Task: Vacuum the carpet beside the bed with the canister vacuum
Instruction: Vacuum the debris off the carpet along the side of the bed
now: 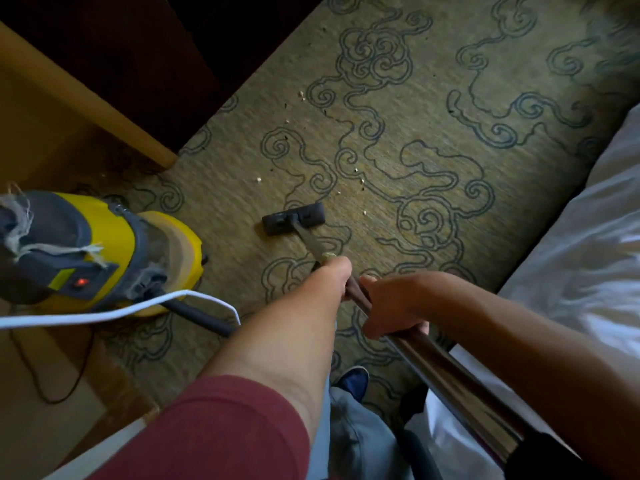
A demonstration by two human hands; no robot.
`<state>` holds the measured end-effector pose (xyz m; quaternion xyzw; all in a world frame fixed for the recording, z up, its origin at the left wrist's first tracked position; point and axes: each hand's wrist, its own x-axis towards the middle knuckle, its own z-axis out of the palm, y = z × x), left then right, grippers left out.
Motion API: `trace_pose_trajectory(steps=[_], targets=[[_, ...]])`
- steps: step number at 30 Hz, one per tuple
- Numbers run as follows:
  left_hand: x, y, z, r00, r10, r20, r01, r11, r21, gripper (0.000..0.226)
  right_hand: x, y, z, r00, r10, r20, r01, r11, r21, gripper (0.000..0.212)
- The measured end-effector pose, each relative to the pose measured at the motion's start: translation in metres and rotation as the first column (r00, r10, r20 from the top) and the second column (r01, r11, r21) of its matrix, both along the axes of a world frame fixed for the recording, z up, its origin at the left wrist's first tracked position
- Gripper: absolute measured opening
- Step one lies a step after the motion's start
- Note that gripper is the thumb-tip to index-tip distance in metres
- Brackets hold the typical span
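With both hands, left hand (334, 275) and right hand (391, 306), gripping the wand (408, 344), the person is best pushing the floor nozzle (293, 218) slowly, flat, through the crumbs (356, 192) on the carpet (433, 98).

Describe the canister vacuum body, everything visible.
The canister vacuum stands on the carpet's left edge, beside the wooden furniture. Yellow drum, plastic by the look, with dark grey top housing and a translucent band. A red switch light glows, so it seems powered. Frayed whitish cloth strips hang off its top. A dark hose leaves its base toward the person; a white cord drapes across in front. Neither hand touches it.
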<state>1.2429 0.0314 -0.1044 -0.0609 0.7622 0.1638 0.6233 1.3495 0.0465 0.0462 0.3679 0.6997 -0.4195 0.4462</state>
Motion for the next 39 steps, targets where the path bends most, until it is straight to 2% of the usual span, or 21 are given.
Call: trace_pose_trajectory(steps=[2,6,9,15,20,25,28,30,33,37,39], targets=[[0.008,-0.015,0.006,0.999,0.046,0.025,-0.046,0.999,-0.020,0.019,0.005,-0.014,0.008,0.999,0.051,0.004,-0.051,0.999,0.001,0.083],[0.018,-0.033,0.012,0.997,0.072,-0.012,-0.072,0.997,-0.009,0.030,0.011,-0.030,0.021,0.999,0.028,0.026,-0.028,1.000,-0.001,0.076],[0.020,-0.033,0.025,0.997,0.075,0.002,-0.075,0.997,-0.007,0.023,0.008,-0.029,0.034,0.997,0.064,0.053,-0.065,0.998,0.015,0.079],[-0.031,0.037,0.055,0.998,0.058,0.020,-0.060,0.995,0.086,0.032,-0.031,0.021,0.051,0.997,-0.080,-0.007,0.080,0.996,0.026,0.081],[-0.101,0.103,0.049,0.995,0.059,-0.080,-0.046,0.986,0.162,0.032,-0.094,0.073,0.043,0.991,-0.090,-0.094,0.098,0.991,0.086,0.080],[-0.179,0.159,0.026,0.994,0.034,-0.103,-0.026,0.996,0.082,0.045,-0.167,0.134,0.023,0.993,-0.012,-0.120,0.024,0.995,0.102,0.071],[-0.215,0.177,0.003,0.987,0.026,-0.160,-0.018,0.998,0.054,0.045,-0.202,0.157,0.005,0.988,0.074,-0.135,-0.056,0.989,0.135,0.069],[-0.230,0.177,-0.015,0.988,0.044,-0.146,-0.042,0.999,0.015,0.046,-0.216,0.166,-0.011,0.987,0.085,-0.136,-0.068,0.990,0.125,0.067],[-0.231,0.164,-0.026,0.993,0.080,-0.092,-0.082,0.996,-0.025,0.040,-0.217,0.164,-0.023,0.991,0.054,-0.120,-0.050,0.998,0.032,0.069],[-0.219,0.148,-0.024,0.992,0.089,-0.088,-0.092,0.995,-0.030,0.032,-0.206,0.150,-0.028,0.975,0.155,-0.157,-0.145,0.987,0.076,0.073],[-0.210,0.145,-0.018,0.993,0.078,-0.091,-0.081,0.996,-0.030,0.042,-0.201,0.146,-0.028,0.975,0.156,-0.157,-0.145,0.986,0.077,0.074]])
